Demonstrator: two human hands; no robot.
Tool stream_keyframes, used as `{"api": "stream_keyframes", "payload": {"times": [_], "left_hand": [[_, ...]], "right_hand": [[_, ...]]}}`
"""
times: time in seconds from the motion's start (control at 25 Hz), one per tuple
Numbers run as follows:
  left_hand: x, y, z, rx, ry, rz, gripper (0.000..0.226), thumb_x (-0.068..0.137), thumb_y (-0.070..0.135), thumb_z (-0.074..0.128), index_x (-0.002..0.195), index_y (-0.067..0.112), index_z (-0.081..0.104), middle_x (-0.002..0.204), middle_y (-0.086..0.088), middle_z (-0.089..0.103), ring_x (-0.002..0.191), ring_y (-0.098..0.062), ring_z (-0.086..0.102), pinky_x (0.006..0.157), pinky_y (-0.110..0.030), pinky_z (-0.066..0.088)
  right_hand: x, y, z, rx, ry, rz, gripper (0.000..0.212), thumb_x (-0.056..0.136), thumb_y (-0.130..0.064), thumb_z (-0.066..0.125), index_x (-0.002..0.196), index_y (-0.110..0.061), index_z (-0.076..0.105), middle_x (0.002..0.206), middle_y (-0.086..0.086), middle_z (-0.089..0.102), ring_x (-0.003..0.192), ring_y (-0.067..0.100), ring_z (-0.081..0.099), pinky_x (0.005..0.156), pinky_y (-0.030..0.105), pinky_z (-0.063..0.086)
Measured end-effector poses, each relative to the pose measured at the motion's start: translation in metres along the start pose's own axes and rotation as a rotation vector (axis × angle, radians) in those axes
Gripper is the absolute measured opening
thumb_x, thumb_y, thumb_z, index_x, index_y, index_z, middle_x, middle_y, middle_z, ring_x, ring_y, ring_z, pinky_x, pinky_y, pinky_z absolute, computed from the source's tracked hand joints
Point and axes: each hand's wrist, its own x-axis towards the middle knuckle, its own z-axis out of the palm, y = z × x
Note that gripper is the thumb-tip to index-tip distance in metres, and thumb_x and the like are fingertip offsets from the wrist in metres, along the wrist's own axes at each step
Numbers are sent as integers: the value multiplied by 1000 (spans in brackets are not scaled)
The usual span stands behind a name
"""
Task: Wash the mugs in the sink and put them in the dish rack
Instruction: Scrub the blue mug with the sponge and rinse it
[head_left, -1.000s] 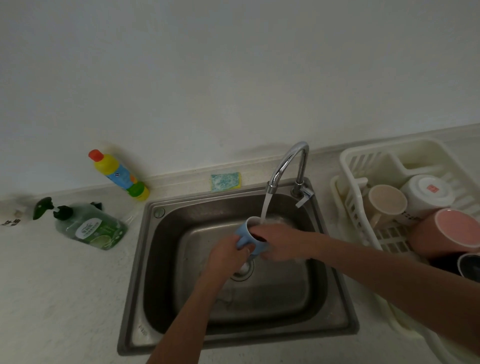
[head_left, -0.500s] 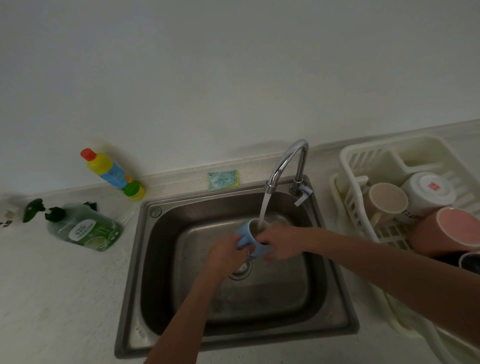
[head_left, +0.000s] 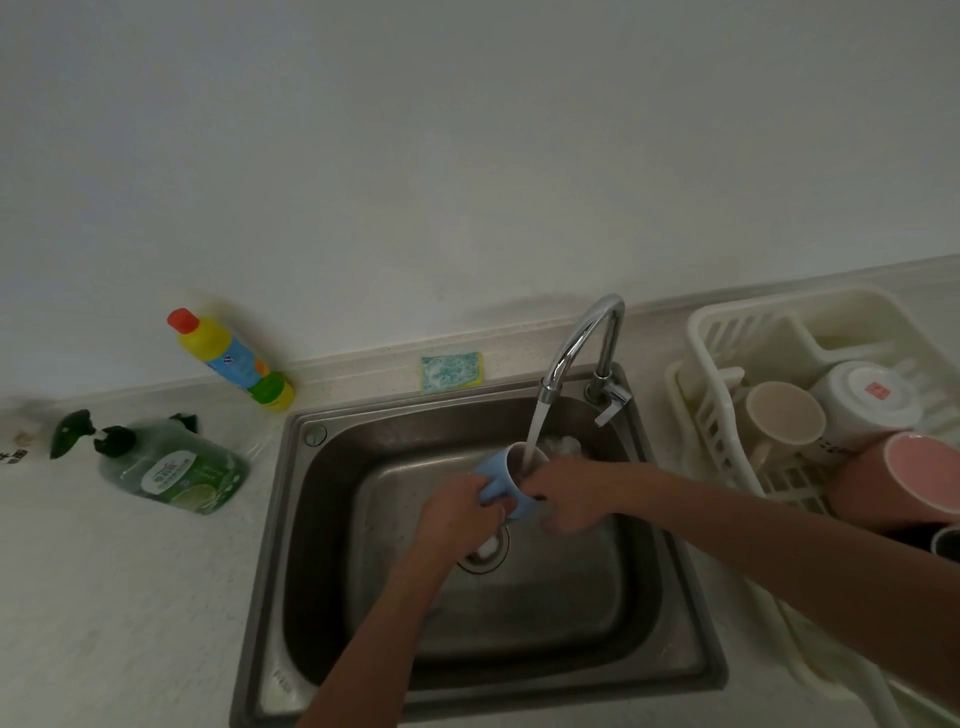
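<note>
The blue mug (head_left: 500, 480) is held over the middle of the sink (head_left: 332, 519), above the drain (head_left: 483, 553). It is tilted, its long axis leaning from lower left to upper right, with the open mouth turned up and back toward the faucet (head_left: 582, 343). The stream of water (head_left: 534, 436) falls straight into the mouth.

The left hand (head_left: 457, 519) grips the mug's lower left side, fingers wrapped round the body. The right hand (head_left: 566, 493) closes on the rim side at the right, its fingers curled against the mug; how far they reach inside cannot be told.

To the right, the white dish rack (head_left: 727, 374) on the table (head_left: 104, 597) holds a cream mug (head_left: 784, 421), a white mug (head_left: 867, 400) and a pink mug (head_left: 904, 483), all lying on their sides. The right forearm crosses the sink's right edge in front of the rack. Behind the sink lies a sponge (head_left: 451, 370); to the left stand a yellow bottle (head_left: 228, 358) and a green soap bottle (head_left: 171, 467).
</note>
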Motion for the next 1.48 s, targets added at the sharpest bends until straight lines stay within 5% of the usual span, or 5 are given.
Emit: {"api": "stream_keyframes", "payload": {"times": [0.48,0.6,0.72,0.88,1.48], "left_hand": [[1,-6,1,11,42,20,26,95,41,58,108,20,65,95,1,68,88,-11,63,82,-28,53],[0,-7,2,34,55,11,25,93,44,59,105,23,65,89,7,64,84,-8,62,78,-25,51],[2,-8,0,29,52,2,26,94,43,59,104,21,65,93,1,68,86,-11,64,83,-30,54],[1,-10,0,62,49,19,23,95,40,59,106,21,66,95,1,69,88,-12,64,86,-31,55],[3,-15,10,66,17,-16,29,94,44,58,113,22,63,94,5,65,88,-8,63,87,-30,55]], "right_hand": [[3,3,6,170,183,-71,42,87,-35,67,126,-20,58,116,0,64,103,16,61,95,35,50],[-4,-5,6,141,92,-109,36,91,-23,67,124,-11,59,109,4,63,95,14,58,87,23,48],[-4,-3,12,192,245,-80,36,90,-19,64,125,-11,60,118,4,63,105,15,58,98,25,45],[-10,-7,10,128,141,-129,37,88,-22,66,123,-13,58,110,3,62,90,12,56,80,23,45],[3,2,25,104,25,-46,55,91,-27,67,141,-19,47,140,4,51,124,18,53,106,36,44]]}}
